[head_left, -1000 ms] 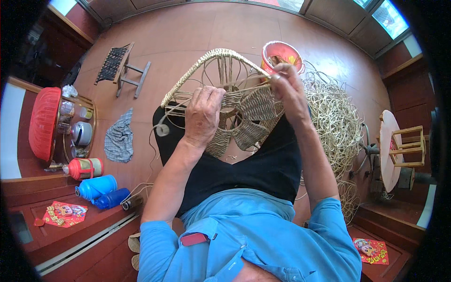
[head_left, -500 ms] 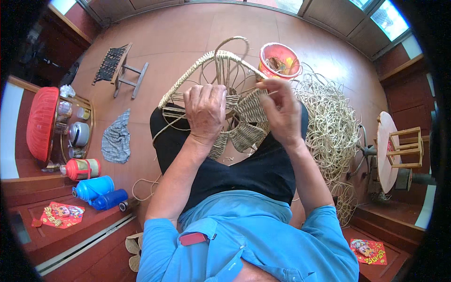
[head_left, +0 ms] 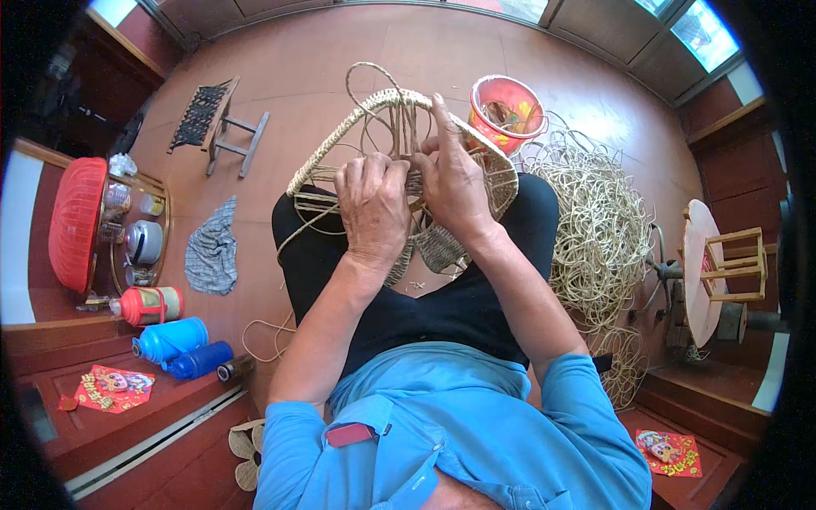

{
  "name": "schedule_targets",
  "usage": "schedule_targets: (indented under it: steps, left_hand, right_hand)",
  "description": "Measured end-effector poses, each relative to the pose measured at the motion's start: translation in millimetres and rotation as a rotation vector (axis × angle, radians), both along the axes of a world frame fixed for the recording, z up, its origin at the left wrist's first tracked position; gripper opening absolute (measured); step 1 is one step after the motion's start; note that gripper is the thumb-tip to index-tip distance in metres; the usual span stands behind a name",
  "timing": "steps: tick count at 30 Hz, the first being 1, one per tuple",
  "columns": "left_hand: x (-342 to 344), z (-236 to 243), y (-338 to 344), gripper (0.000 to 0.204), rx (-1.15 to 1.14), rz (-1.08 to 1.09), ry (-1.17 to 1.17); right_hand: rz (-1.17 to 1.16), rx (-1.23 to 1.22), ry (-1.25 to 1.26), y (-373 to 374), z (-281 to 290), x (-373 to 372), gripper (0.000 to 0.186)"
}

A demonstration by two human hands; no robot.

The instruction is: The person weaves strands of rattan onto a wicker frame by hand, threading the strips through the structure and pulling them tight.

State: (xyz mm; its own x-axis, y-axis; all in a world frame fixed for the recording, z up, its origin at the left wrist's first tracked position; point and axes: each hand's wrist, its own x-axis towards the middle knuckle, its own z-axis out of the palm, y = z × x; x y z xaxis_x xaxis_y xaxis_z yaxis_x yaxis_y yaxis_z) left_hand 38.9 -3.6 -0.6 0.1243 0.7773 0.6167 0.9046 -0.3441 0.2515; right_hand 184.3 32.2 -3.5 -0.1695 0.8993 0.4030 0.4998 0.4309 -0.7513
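A partly woven straw-cord piece with a thick braided rim point(head_left: 333, 140) rests on my lap, its far edge raised. My left hand point(head_left: 371, 204) is closed at the middle of the piece, fingers curled over the stretched cords. Beside it, my right hand point(head_left: 456, 185) pinches a cord between thumb and fingers, its index finger pointing up toward the rim. A loose cord loop point(head_left: 350, 78) arcs above the rim. Tightly woven panels point(head_left: 442, 248) show below my right hand. The fingertips and the strand between them are partly hidden.
A big tangle of pale cord point(head_left: 595, 229) lies at my right, beside a red bucket point(head_left: 508, 127) holding scraps. To the left are a small folding stool point(head_left: 208, 119), a checked cloth point(head_left: 211, 255) and several flasks point(head_left: 174, 340). A round-topped stool point(head_left: 701, 272) stands at far right.
My right hand has moved left and inward from the right side of the woven piece to beside my left hand. The loose loop has swung left above the rim.
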Motion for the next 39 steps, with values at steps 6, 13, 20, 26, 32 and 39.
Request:
schedule_targets:
  steps: [6,13,20,26,32,39]
  left_hand:
    - [5,-3,-2,0.019,0.139,-0.008,0.06]
    - [30,-10,8,0.022,0.064,-0.122,0.147]
    - [33,-12,8,0.02,0.051,-0.065,0.144]
    - [35,-14,11,0.019,0.068,-0.065,0.109]
    - [33,-14,12,0.019,0.069,-0.135,0.087]
    - [34,-11,17,0.015,0.141,-0.143,0.054]
  right_hand:
    - [0.165,-0.483,0.751,-14,11,33,0.069]
    - [-0.107,-0.401,0.751,-4,-2,224,0.063]
    - [-0.808,-0.412,1.017,-83,-19,629,0.032]
    - [-1.552,-0.264,0.496,-150,-63,690,0.03]
    - [-0.409,0.032,-0.149,-62,-51,330,0.045]
    - [-0.062,0.255,-0.518,-16,21,53,0.021]
